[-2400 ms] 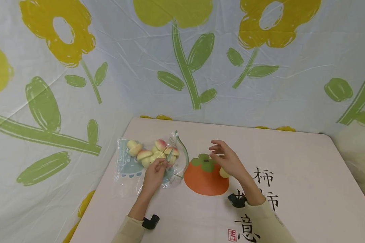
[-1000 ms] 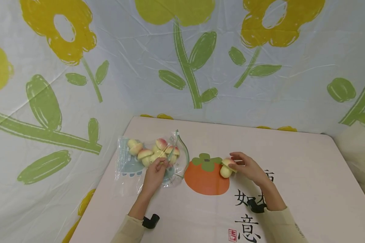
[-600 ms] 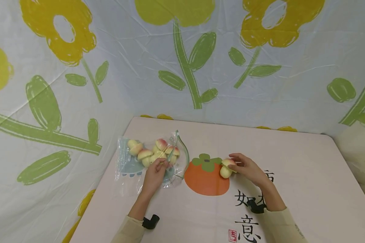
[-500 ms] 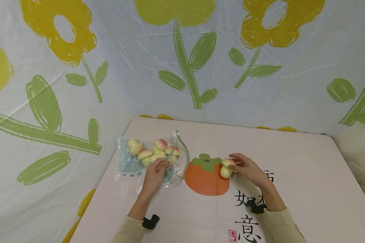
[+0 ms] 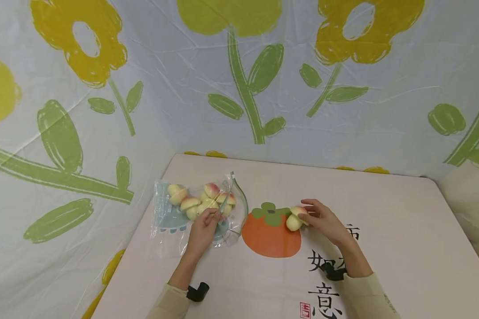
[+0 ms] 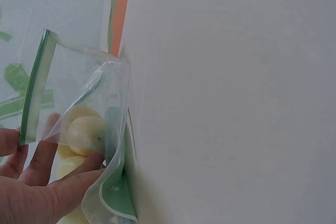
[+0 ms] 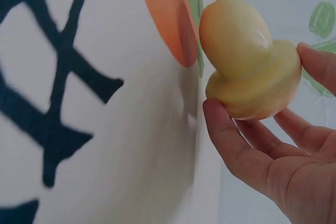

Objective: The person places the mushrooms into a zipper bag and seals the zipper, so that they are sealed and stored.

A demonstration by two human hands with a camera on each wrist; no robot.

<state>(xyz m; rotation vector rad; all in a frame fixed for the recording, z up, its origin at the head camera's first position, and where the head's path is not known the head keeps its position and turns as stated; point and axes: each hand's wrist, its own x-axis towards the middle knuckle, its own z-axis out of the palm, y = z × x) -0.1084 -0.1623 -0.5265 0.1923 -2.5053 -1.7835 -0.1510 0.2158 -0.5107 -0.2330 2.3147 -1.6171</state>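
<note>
A toy mushroom [image 5: 293, 222], pale yellow with a pink-tinged cap, is held by its cap between the thumb and fingers of my right hand [image 5: 323, 223]. In the right wrist view its rounded stem points away from the fingers, and the mushroom appears just off the tabletop. My left hand [image 5: 202, 227] pinches the mouth of a clear zip-lock bag [image 5: 237, 219] with a green seal strip [image 6: 35, 87]. Its mouth stands partly spread, facing right. Inside the bag lie several similar mushrooms [image 5: 190, 204], some overlapped by the left hand.
The pale pink tabletop [image 5: 403, 230] bears a printed orange persimmon [image 5: 269, 241] between the hands and black characters [image 5: 323, 296] at the right. A cloth backdrop [image 5: 175, 88] with printed flowers rises behind and at the left.
My right hand has moved right from over the persimmon print, gripped the mushroom, and just shifted it slightly left and up. The left hand and bag have stayed in place.
</note>
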